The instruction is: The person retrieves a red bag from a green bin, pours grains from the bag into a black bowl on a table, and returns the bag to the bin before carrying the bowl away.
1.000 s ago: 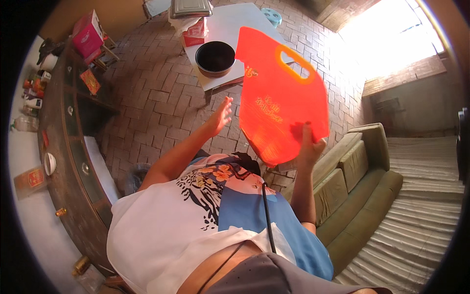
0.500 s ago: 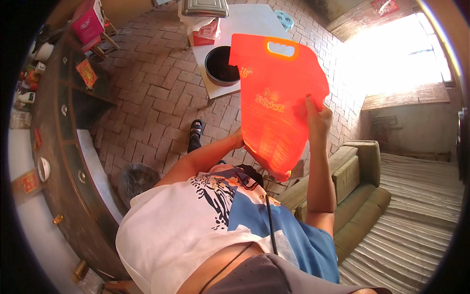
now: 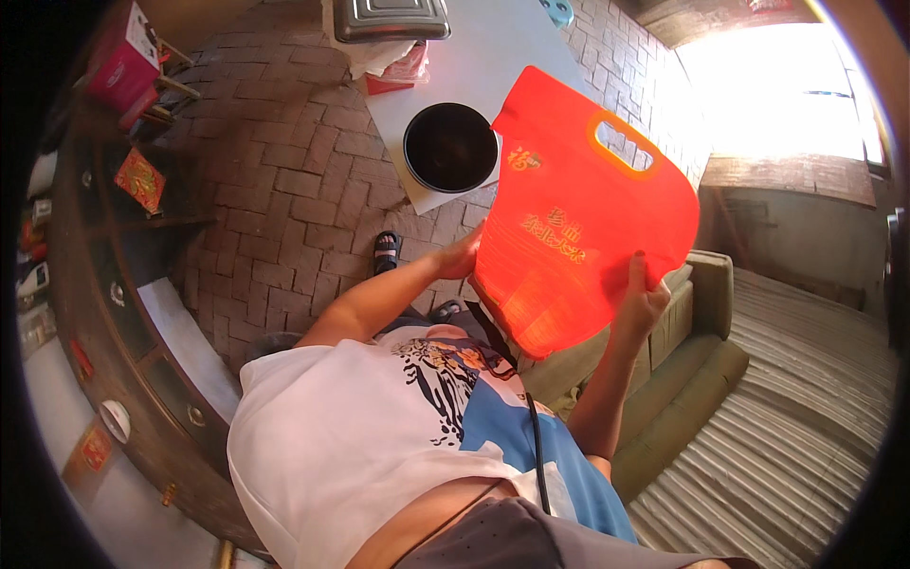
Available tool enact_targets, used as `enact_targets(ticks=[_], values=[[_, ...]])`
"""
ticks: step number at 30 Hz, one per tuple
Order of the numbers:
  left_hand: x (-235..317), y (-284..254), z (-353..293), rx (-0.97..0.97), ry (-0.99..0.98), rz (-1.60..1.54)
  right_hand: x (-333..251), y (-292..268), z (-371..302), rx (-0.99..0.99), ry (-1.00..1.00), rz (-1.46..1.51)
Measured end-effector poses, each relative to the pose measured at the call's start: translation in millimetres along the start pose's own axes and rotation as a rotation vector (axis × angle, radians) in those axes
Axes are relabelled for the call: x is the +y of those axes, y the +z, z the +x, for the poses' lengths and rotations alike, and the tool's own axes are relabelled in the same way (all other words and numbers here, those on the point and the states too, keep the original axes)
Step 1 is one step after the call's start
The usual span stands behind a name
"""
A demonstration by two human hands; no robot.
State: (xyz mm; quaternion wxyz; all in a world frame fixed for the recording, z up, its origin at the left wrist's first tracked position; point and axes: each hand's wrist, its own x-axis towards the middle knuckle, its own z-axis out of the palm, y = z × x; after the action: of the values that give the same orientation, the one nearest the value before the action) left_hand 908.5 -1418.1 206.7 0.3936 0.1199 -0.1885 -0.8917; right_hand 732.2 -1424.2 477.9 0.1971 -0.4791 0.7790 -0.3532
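Closest in, I saw the person's white, blue-patched shirt (image 3: 379, 446) filling the lower middle of the head view; both forearms rose from it toward a large orange bag (image 3: 578, 228) with a cut-out handle slot, held flat in the air in front of the chest; the bag stood tilted, handle end up and away, lower edge toward the body. The right hand (image 3: 637, 303) gripped the bag's lower right edge, fingers curled over the front face, thumb hidden behind; the left hand (image 3: 464, 258) touched the bag's left edge, but its fingers were mostly behind the sheet, so I could not tell how tightly they closed. Just right of the body, an olive-green sofa (image 3: 692, 379) lay under the right elbow; a sandalled foot (image 3: 386, 252) showed on the brick floor (image 3: 275, 180) below the left forearm. Farther out, a white table (image 3: 502, 66) carried a black bowl (image 3: 451, 147) near its corner, partly beside the bag's upper left edge; a grey tray (image 3: 391, 19) sat at the table's far end. Along the left rim, a dark wooden cabinet (image 3: 104, 313) ran with small red items on it.
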Motion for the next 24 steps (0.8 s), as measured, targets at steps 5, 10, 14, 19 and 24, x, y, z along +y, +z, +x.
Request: enact_targets(ticks=[5, 10, 14, 19, 24], values=[[45, -48, -26, -0.257, -0.22, 0.178, -33, 10, -3, 0.086, 0.06, 0.365], [108, 17, -25, -0.153, -0.244, 0.528, -58, 6, 4, 0.142, 0.03, 0.545], [97, 5, -5, -0.07, -0.385, 0.651, -71, 17, 23, 0.029, 0.019, 0.427], [22, -9, 8, -0.021, -0.244, 0.103, -55, 54, 64, -0.214, -0.034, 0.138], [-84, -56, 10, -0.025, -0.344, -0.217, -34, 119, 83, -0.43, -0.058, -0.19]])
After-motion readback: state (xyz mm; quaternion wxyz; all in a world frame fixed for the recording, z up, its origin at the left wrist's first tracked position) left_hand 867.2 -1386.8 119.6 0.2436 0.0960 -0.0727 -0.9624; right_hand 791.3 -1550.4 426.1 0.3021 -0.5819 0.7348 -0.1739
